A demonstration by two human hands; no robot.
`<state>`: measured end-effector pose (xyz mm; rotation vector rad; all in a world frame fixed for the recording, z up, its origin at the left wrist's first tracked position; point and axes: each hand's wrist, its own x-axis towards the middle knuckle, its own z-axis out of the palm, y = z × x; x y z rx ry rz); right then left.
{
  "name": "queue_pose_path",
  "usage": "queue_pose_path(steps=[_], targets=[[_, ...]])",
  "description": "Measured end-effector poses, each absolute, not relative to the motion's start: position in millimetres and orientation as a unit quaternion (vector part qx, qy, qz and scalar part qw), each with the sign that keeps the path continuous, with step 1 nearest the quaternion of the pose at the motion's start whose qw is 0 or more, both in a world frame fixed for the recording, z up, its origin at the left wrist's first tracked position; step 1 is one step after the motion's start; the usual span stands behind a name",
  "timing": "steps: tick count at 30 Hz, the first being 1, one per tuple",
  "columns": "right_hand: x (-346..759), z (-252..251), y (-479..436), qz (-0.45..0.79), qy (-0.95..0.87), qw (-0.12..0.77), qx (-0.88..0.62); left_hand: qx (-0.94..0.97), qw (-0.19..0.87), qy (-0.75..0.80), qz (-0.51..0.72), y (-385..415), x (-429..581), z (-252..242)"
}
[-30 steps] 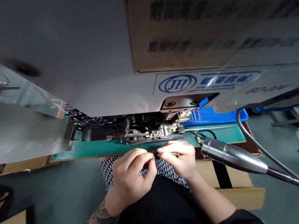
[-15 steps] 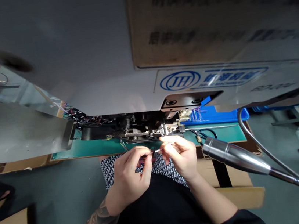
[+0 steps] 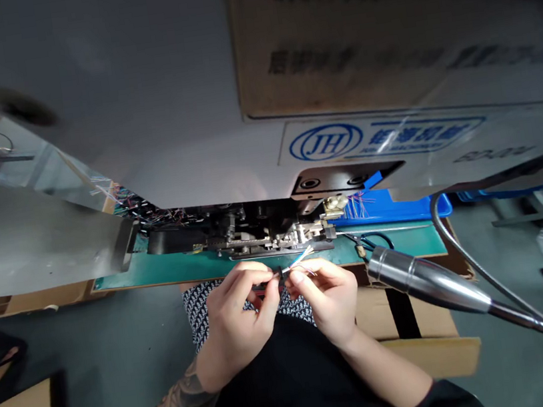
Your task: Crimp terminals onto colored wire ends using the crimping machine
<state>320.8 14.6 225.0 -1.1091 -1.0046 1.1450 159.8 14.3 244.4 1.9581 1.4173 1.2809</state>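
A short cable with several thin coloured wires (image 3: 302, 257) fanned out at its right end is held in front of the machine's metal mechanism (image 3: 276, 237). My left hand (image 3: 243, 305) pinches it beside a small black piece (image 3: 280, 272) on the cable. The fingertips of my right hand (image 3: 325, 290) are closed on the wires just right of that piece, while white, blue and reddish ends stick out above them. Part of the cable is hidden behind my fingers.
A large grey machine (image 3: 177, 109) hangs over the green bench top (image 3: 129, 272). Bundled wires (image 3: 146, 211) lie at the left, a blue tray (image 3: 403, 208) and scissors (image 3: 378, 241) at the right. A metal lamp neck (image 3: 429, 282) reaches in beside my right hand.
My right hand has shifted slightly down and left, closer to the black piece. The wire ends now show fanned out above its fingers.
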Motion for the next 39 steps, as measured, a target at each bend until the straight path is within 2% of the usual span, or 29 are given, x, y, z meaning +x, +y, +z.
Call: queue_pose_path(steps=[6, 13, 19, 26, 39], targets=[[313, 218, 6, 0.387, -0.432, 0.651, -0.490, 0.676, 0.227, 0.518, 0.472, 10, 168, 245], [315, 219, 7, 0.332, -0.484, 0.627, -0.513, 0.677, 0.247, 0.523, 0.455, 7, 169, 240], [321, 225, 10, 0.343, -0.523, 0.584, -0.518, 0.684, 0.251, 0.514, 0.453, 7, 167, 239], [326, 232, 12, 0.409, -0.527, 0.551, -0.502, 0.685, 0.254, 0.506, 0.458, 7, 166, 237], [327, 231, 13, 0.417, -0.521, 0.570, -0.479, 0.689, 0.257, 0.494, 0.463, 6, 165, 236]])
